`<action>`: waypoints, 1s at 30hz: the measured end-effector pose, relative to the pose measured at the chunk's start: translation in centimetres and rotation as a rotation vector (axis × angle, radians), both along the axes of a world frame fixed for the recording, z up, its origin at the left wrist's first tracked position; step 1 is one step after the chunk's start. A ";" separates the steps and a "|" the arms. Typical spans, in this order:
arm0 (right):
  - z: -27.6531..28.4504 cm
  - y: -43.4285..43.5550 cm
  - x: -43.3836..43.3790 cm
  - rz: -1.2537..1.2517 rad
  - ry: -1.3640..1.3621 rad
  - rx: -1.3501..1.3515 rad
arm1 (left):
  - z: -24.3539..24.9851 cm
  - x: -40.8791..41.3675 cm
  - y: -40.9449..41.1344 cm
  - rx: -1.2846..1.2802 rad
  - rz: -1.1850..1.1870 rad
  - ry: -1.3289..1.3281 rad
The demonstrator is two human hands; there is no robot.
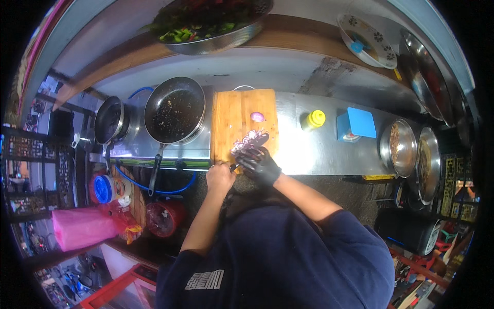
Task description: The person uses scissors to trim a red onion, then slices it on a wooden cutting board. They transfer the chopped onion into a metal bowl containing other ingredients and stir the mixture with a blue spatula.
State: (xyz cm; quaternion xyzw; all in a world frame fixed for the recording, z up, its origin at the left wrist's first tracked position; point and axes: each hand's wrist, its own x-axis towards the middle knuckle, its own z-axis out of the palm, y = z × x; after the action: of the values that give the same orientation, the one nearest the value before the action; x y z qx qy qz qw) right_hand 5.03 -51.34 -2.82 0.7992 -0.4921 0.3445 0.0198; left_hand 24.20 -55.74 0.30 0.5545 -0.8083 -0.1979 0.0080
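On a wooden cutting board lies a pile of chopped red onion, with the dark blade of a knife against it. My left hand, bare, is closed at the board's near edge around what looks like the knife's dark handle. In a black glove, my right hand rests over the near side of the onion pile and the blade; its fingertips are partly hidden, so its hold is unclear. A piece of red onion, cut or whole, lies farther up the board.
Left of the board, a large frying pan and a smaller pan stand on the stove. To the right are a yellow squeeze bottle, a blue container and metal bowls. A colander of greens sits on the shelf above.
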 end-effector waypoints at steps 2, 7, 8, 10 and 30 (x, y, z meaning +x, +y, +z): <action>-2.3 -1.7 1.0 0.110 0.089 0.066 | 0.7 0.0 0.7 -0.004 -0.017 -0.032; -7.3 -6.5 -0.5 0.259 0.348 0.051 | 1.7 3.4 3.3 -0.075 0.087 0.005; -7.7 -7.3 -1.3 0.261 0.355 0.037 | 2.0 4.4 4.0 -0.057 0.123 0.004; -8.9 -8.2 -2.5 0.261 0.359 0.012 | 2.0 6.6 5.7 -0.030 0.172 0.018; -12.5 -6.8 -3.0 -0.614 -0.504 0.321 | -10.6 -0.6 2.2 0.023 0.229 0.313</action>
State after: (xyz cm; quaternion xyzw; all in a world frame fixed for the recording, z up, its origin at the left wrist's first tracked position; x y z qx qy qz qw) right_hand 2.07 -58.17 -15.34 0.4994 -0.7441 0.4261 -0.1239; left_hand 23.61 -53.56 -10.31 0.6052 -0.7267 -0.2885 0.1497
